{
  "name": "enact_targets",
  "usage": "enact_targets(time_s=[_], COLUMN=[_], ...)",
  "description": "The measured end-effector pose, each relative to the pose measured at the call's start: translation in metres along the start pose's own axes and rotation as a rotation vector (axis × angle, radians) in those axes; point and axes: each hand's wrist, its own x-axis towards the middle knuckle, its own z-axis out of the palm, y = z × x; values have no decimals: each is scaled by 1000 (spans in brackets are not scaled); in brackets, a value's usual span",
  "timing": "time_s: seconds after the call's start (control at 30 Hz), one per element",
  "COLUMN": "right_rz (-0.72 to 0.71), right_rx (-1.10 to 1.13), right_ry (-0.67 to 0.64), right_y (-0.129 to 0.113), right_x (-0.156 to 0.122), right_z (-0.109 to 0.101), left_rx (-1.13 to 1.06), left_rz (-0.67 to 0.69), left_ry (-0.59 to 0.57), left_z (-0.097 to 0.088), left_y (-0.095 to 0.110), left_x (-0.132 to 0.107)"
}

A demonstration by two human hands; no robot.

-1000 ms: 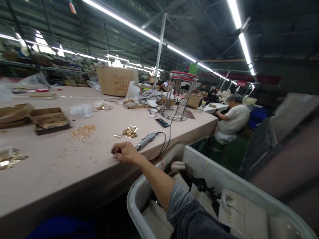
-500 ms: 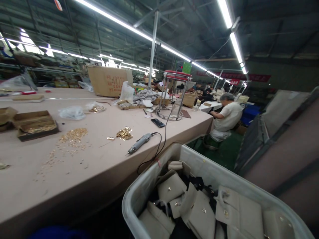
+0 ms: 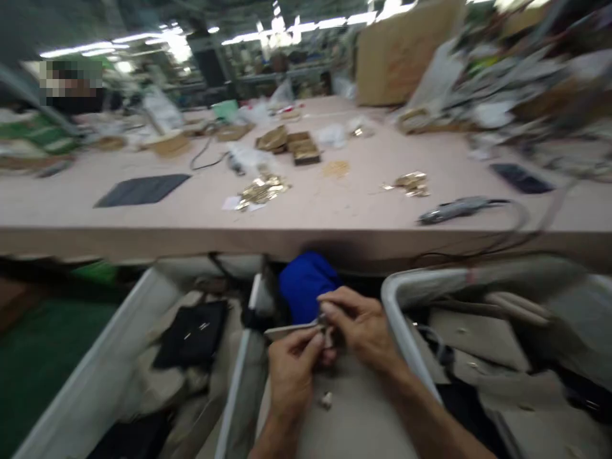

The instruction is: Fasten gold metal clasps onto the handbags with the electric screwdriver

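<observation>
Head view: blurred by motion, looking down past the worktop [image 3: 306, 217] edge to both hands, low and centre.
Left bin: a grey bin [image 3: 119, 344] on the left holds a black bag piece [image 3: 191, 335] and pale pieces, seemingly kept within arm's reach below the worktop.
Left hand: the left hand [image 3: 291, 373] pinches the near end of a beige leather piece [image 3: 335, 408], fingers narrow, apparently to hold it steady.
Fitting: a small metal fitting [image 3: 326, 400] shows on the beige piece just below the hands.
Right hand: the right hand [image 3: 361, 325] has its fingers closed on something small at the piece's upper edge; what it is I cannot tell.
Right bin: a second bin [image 3: 401, 299] just beside the right wrist holds more pale pieces.
Worktop items: brass parts [image 3: 261, 190] and a corded hand tool [image 3: 454, 209] lie behind, apart from the hands.
</observation>
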Motion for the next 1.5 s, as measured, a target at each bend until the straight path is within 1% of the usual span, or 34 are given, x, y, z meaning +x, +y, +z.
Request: enact_targets(time_s=[0.03, 0.07, 0.13, 0.2, 0.3, 0.47, 0.67, 0.8, 0.9, 1.07, 1.13, 1.27, 1.37, 1.43, 1.5], right_rz=[22, 32, 35, 25, 24, 50, -24, -55, -60, -30, -29, -105, -182, -232, -284], right_rx=[29, 42, 39, 24, -25, -96, -204, -242, -245, -248, -266, -294, -301, -316, -329], right_ry=[36, 55, 95, 98, 54, -7, -56, -74, -84, -132, -123, -98, -200, -288, -345], right_y=[9, 16, 25, 26, 21, 20, 20, 19, 20, 22, 23, 23, 20, 19, 19], right_x=[0, 0, 1, 2, 0, -1, -1, -2, -2, -2, -2, -3, -3, -3, -3], right_z=[13, 22, 28, 25, 18, 20, 22, 24, 24, 24, 25, 25, 21, 17, 12], left_rx=[-18, -45, -99, -137, -171, -171, -169, -169, -185, -197, -193, -198, -250, -277, -281], left_rz=[-8, -16, -27, -23, -14, 11, 22, 28, 6, -36, -32, -43, -60, -44, -22], left_ry=[34, 40, 25, 21, -9, -56, -55, -31, -28, 14, 39, 126, 185, 212, 226], left_z=[-13, -22, -29, -25, -20, -26, -29, -30, -31, -28, -26, -20, -16, -14, -13], left_y=[-4, -7, -11, -11, -5, -3, -7, -6, -4, -1, -2, -3, -2, 1, 5], left_x=[0, 1, 3, 3, 2, 4, 4, 3, 1, -2, -2, -2, -4, -6, -8])
